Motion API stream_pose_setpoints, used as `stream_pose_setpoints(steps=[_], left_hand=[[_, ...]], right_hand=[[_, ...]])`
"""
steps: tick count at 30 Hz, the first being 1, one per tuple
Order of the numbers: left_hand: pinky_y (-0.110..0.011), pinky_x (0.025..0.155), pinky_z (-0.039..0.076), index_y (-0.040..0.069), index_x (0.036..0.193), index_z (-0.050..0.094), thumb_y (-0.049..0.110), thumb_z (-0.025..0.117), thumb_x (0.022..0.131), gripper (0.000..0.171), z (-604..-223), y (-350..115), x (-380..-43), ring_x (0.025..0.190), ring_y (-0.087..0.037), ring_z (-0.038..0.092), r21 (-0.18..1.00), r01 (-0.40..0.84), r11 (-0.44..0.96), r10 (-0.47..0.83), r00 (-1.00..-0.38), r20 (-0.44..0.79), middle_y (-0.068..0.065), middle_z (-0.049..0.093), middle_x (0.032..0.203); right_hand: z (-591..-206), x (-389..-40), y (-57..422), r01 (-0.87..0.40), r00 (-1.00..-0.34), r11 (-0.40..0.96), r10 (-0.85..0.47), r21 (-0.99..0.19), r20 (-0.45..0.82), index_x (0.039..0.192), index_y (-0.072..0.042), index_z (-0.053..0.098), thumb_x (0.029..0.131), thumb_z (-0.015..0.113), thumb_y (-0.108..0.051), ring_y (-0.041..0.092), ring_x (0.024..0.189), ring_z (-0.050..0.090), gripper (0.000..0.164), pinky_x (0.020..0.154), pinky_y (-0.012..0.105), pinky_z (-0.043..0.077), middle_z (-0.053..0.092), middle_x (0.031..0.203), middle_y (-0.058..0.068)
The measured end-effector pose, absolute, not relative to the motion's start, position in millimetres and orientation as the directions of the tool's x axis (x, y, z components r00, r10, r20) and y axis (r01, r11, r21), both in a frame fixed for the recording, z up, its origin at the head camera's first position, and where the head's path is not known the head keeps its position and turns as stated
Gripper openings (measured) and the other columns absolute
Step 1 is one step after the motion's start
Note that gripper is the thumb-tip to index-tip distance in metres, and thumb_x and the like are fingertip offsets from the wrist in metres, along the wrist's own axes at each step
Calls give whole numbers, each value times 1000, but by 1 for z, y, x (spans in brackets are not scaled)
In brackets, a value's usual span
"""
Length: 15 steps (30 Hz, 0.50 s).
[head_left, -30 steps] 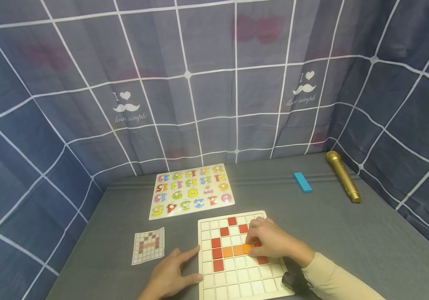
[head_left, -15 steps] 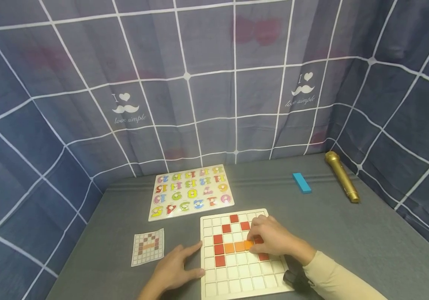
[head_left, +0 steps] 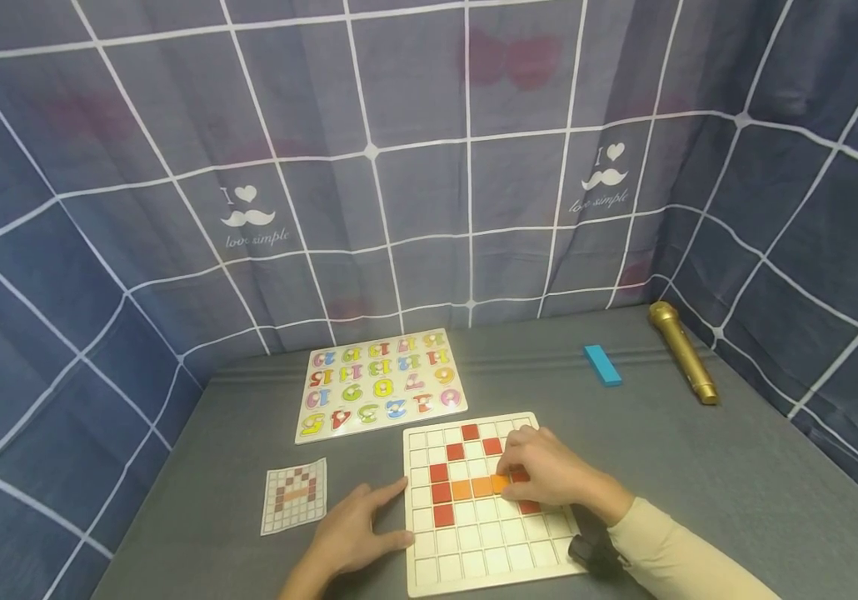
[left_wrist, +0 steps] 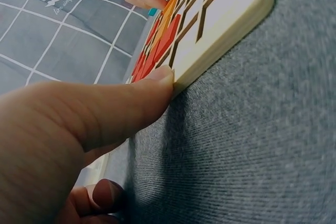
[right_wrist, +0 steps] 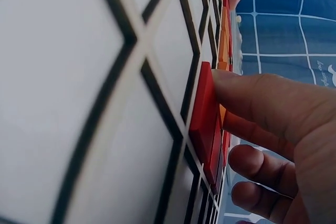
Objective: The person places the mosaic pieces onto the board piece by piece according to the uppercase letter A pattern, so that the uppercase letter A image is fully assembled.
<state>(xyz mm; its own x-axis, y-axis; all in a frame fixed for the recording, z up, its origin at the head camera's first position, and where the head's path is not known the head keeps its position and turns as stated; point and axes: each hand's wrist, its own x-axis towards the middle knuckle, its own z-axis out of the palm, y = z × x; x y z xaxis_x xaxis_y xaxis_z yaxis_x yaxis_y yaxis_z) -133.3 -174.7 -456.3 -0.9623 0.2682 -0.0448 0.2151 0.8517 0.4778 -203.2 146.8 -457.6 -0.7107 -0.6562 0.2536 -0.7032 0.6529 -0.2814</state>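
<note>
A wooden grid board (head_left: 504, 565) lies flat, carrying several red tiles (head_left: 441, 492) in a peaked outline and a row of orange tiles (head_left: 481, 487). My left hand (head_left: 350, 533) touches the board's left edge with thumb and index finger spread. The left wrist view shows that thumb (left_wrist: 131, 103) against the rim. Over the board's right half, my right hand (head_left: 549, 471) pinches the rightmost orange tile (head_left: 500, 484) with thumb and fingers. A red tile (right_wrist: 203, 106) sits right beside the thumb in the right wrist view. My right hand partly covers the red tiles beneath it.
A small patterned card (head_left: 294, 497) lies left of the board. Behind stands a number puzzle board (head_left: 381, 387), lying flat. A blue block (head_left: 603, 365) and a gold microphone (head_left: 684, 354) are at the back right. A checked curtain (head_left: 421, 192) encloses the table.
The grid board has shifted slightly right and away from me, with my left fingers still at its edge. My right hand stays at the same orange tile.
</note>
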Motion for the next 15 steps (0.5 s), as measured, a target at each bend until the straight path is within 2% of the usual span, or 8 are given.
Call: stream_pose_setpoints(steps=[9, 15], left_hand=[[-26, 58, 32, 27, 139, 57, 60, 76, 74, 75, -454, -174, -132, 69, -12, 38, 498, 204, 843, 259, -965, -44, 2, 44, 83], [-25, 57, 31, 28, 137, 59, 61, 75, 75, 71, -457, -174, -131, 68, -10, 38, 503, 189, 843, 240, -970, -37, 3, 43, 80]], right_hand=[[-458, -203, 148, -669, -742, 674, -630, -314, 230, 92, -25, 75, 75, 80, -37, 0, 84, 43, 22, 80, 30, 34, 54, 85, -18], [-457, -205, 162, -638, -769, 703, -566, -315, 296, 102, -22, 74, 81, 77, -39, 4, 86, 48, 28, 80, 33, 36, 59, 89, -11]])
